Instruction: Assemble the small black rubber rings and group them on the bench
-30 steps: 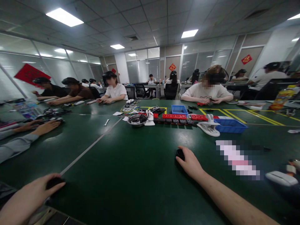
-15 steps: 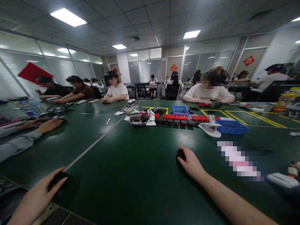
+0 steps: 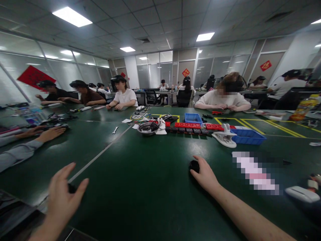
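Note:
My left hand (image 3: pixel 64 194) is raised at the lower left with thumb and fingers spread. A small dark object (image 3: pixel 72 188) shows in the gap between them, partly hidden; it looks to lie on the green table beyond the hand, not gripped. Right of centre, my right hand (image 3: pixel 204 172) rests on the table, its thumb and fingers curled around a small round black object (image 3: pixel 194 166). Its kind cannot be made out.
A wrench (image 3: pixel 115 130), a bowl of cables (image 3: pixel 147 128), a row of red-and-black blocks (image 3: pixel 189 126), a white clamp (image 3: pixel 225 138) and a blue bin (image 3: pixel 248 136) sit ahead. A white case (image 3: pixel 302 194) lies right. A co-worker's hands (image 3: pixel 51 133) are at left.
My left hand has lifted, moved right and opened, its fingers coming away from the dark object they were around. My right hand stays on the round black object.

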A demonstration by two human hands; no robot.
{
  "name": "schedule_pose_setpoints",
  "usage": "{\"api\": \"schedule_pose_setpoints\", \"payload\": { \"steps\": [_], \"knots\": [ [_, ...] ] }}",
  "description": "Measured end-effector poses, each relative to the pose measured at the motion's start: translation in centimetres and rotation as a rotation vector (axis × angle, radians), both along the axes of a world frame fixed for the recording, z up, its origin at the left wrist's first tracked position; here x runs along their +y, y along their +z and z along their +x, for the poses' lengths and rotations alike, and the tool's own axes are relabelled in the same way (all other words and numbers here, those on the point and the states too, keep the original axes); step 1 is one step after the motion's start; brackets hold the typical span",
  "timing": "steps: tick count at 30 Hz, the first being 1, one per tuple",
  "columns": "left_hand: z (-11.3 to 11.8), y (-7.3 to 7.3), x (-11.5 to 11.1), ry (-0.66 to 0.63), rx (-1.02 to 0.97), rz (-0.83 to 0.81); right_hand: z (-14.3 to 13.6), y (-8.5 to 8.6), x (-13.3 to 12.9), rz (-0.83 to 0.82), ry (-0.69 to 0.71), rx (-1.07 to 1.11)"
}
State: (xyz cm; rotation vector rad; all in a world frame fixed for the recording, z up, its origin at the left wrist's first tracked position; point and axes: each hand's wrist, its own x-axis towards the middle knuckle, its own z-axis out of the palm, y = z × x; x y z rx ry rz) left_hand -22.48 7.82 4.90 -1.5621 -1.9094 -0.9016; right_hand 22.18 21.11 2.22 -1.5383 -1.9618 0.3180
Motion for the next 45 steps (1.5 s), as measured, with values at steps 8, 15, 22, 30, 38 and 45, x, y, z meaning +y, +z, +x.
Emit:
{"api": "schedule_pose_setpoints", "payload": {
  "steps": [8, 15, 22, 30, 38, 45],
  "knots": [
    [20.3, 3.3, 7.2, -0.834, 0.019, -0.609, -0.3, -0.1, -0.6, -0.035, 0.172, 0.056],
    [26.9, 2.4, 11.4, -0.748, -0.045, -0.861, -0.9, 0.4, -1.7, -0.13, 0.441, 0.2],
    [26.9, 2.9, 12.0, -0.674, 0.089, -0.867, -0.8, 0.4, -1.6, -0.053, 0.474, 0.12],
    [27.9, 2.3, 11.2, -0.665, 0.208, -0.761, -0.8, 1.0, -1.8, -0.043, 0.488, 0.097],
    [26.2, 3.1, 12.7, -0.663, 0.265, -0.809, -0.5, 1.3, -1.9, -0.11, 0.458, 0.176],
    [18.2, 4.2, 12.3, -0.448, 0.196, -0.959, -0.4, 1.4, -2.0, -0.128, 0.426, 0.16]
  ]
}}
